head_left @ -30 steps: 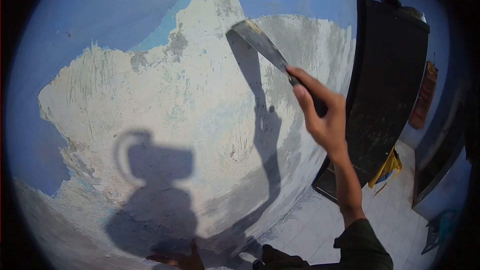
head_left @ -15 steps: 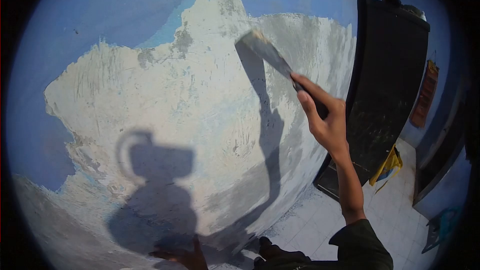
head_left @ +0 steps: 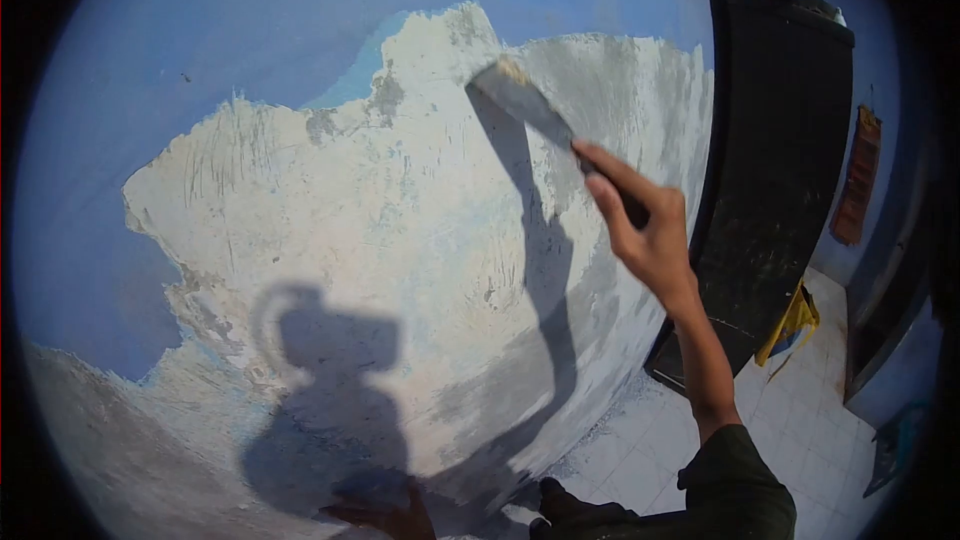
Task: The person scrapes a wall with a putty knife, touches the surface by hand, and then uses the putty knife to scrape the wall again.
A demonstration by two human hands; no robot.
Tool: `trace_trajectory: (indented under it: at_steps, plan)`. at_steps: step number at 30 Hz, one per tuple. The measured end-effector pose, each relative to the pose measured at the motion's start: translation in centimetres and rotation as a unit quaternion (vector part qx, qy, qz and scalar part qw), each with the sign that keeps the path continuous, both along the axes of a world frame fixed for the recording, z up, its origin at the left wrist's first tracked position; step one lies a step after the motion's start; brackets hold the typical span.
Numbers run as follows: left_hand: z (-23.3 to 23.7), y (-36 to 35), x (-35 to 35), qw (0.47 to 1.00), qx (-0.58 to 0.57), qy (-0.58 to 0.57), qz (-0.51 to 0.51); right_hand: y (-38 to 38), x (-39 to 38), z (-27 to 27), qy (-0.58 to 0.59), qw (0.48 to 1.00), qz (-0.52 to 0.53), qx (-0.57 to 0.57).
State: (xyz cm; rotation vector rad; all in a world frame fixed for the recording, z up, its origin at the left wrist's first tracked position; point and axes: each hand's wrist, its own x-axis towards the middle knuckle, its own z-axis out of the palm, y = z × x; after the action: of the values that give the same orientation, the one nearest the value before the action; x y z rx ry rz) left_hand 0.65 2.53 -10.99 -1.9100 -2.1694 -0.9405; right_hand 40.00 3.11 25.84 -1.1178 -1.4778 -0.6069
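My right hand (head_left: pixel 650 240) is closed round the dark handle of a wide scraper (head_left: pixel 530 105). The scraper's blade points up and left, and its edge is at the wall, where pale, scraped plaster (head_left: pixel 300 190) shows within blue paint (head_left: pixel 250 20). Some light material sits on the blade near its tip. At the bottom, my left hand (head_left: pixel 385 518) is by the lower wall in shadow, fingers spread, with nothing seen in it.
A black panel-like piece of furniture (head_left: pixel 780 160) stands at the right. Beyond it are a reddish hanging (head_left: pixel 857 177) on the wall and a yellow item (head_left: pixel 793 325) low down. White floor tiles (head_left: pixel 640 450) with crumbs lie below. A shadow falls across the wall.
The view has shifted a little, so the wall patch appears farther right. The scraper stays in my right hand at nearly the same part of the wall.
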Motion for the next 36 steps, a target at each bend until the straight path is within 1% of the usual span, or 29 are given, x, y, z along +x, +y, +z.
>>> trace_trajectory:
  at_steps: [1, 2, 4, 7, 8, 10, 11, 14, 15, 17, 18, 21, 23, 24, 25, 26, 27, 28, 29, 30, 31, 34, 36]
  plan:
    - [0.0, 0.0, -0.1, 1.0, 0.0, 0.001, 0.0, 0.4, 0.3, 1.1, 0.009, 0.999, 0.029, 0.02]
    - [-0.2, -0.2, -0.3, 1.0, 0.001, 0.006, 0.0, -0.5, 0.1, 2.3, 0.039, 0.998, 0.054, -0.006]
    - [-0.1, -0.1, -0.1, 1.0, 0.006, 0.004, -0.003, -1.2, 0.5, 2.6, 0.059, 0.996, 0.055, -0.035]
    - [-0.1, -0.3, -0.3, 1.0, 0.008, 0.009, -0.005, -0.9, 0.6, -0.4, 0.012, 1.0, 0.009, -0.014]
    - [-0.1, -0.3, -0.4, 1.0, 0.01, 0.009, -0.004, -0.8, 0.7, -0.5, 0.019, 1.0, 0.017, -0.012]
    - [0.2, 0.2, -0.2, 1.0, 0.017, 0.007, -0.003, -0.4, 0.1, 0.7, 0.032, 0.999, 0.033, 0.0]
    - [0.0, -0.1, -0.2, 1.0, 0.021, 0.013, -0.004, -0.9, -0.1, 2.5, 0.065, 0.996, 0.041, -0.054]
    - [-0.1, 0.0, -0.3, 0.999, 0.034, 0.015, -0.006, -0.8, 1.1, 1.9, 0.05, 0.996, 0.077, -0.019]
    - [-0.2, 0.0, -0.3, 0.999, 0.036, 0.017, -0.006, -0.5, 1.4, 0.7, 0.04, 0.997, 0.071, -0.001]
    - [-0.3, -0.1, -0.7, 0.999, 0.037, 0.021, -0.009, -1.3, 1.2, -1.2, 0.058, 0.996, 0.036, -0.049]
    - [-0.3, 0.0, -0.5, 0.999, 0.037, 0.019, -0.006, -1.2, 1.3, -1.2, 0.059, 0.996, 0.025, -0.068]
    - [-0.7, 0.1, -0.6, 0.999, 0.035, 0.032, -0.006, -0.2, 1.0, 1.7, 0.037, 0.998, 0.057, -0.003]
    - [-1.9, 0.6, -0.5, 0.997, 0.044, 0.067, -0.016, -0.1, 1.6, 1.0, 0.024, 0.999, 0.049, 0.008]
    - [-3.5, 1.4, -0.4, 0.993, 0.06, 0.103, -0.024, -0.2, 1.8, 0.6, 0.017, 0.999, 0.044, 0.017]
    - [-1.5, 0.3, -0.2, 0.996, 0.079, 0.042, -0.003, -0.8, 1.5, -0.3, 0.035, 0.998, 0.039, -0.016]
    - [0.6, -0.8, 0.1, 0.995, 0.101, -0.019, 0.015, -0.9, 1.2, -0.8, 0.031, 0.999, 0.031, -0.026]
    - [0.8, -1.1, -0.2, 0.998, -0.023, -0.05, 0.007, -1.0, 1.2, -0.9, 0.021, 0.999, 0.023, -0.033]
    - [1.0, -0.6, -0.1, 0.986, -0.143, -0.081, -0.003, -0.9, 1.1, -0.5, 0.01, 0.999, 0.013, -0.034]
    - [-0.8, 0.3, -0.7, 0.996, -0.039, 0.073, 0.039, -1.0, 1.1, 0.4, 0.029, 0.998, 0.018, -0.044]
    - [-0.5, -0.1, -0.6, 0.996, 0.026, 0.068, 0.042, -1.4, 0.5, 2.0, 0.049, 0.997, 0.024, -0.057]
    - [0.2, -0.2, -0.3, 0.997, 0.055, 0.05, 0.035, -1.6, 0.1, 2.7, 0.071, 0.995, 0.03, -0.07]
    - [0.6, -0.4, -0.1, 0.994, 0.091, 0.052, 0.037, -0.8, 1.7, 0.1, 0.023, 0.999, 0.035, -0.02]
    - [1.0, -0.3, -0.1, 0.992, 0.102, 0.057, 0.037, -0.7, 1.7, -1.0, 0.028, 0.999, 0.039, -0.026]
